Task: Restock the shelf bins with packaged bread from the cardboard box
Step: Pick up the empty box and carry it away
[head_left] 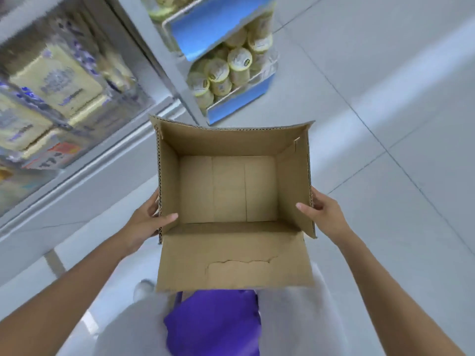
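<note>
Head view: cardboard box [228,188], bare bottom showing, centre frame. My left hand [144,222] grips its 9 o'clock wall and my right hand [326,214] its 3 o'clock wall, thumbs hooked inside, fingers [314,196] curled outside. Shelf bins [239,104] of packaged bread [239,59] are at 12 o'clock.

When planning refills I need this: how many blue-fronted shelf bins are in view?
2. The lower bin stands just beyond the cardboard box; the upper bin is above it. Others may lie out of frame.

left grip [143,223] and right grip [327,215] extended forward, well apart, palms facing inward, thumbs and fingers pinching
</note>
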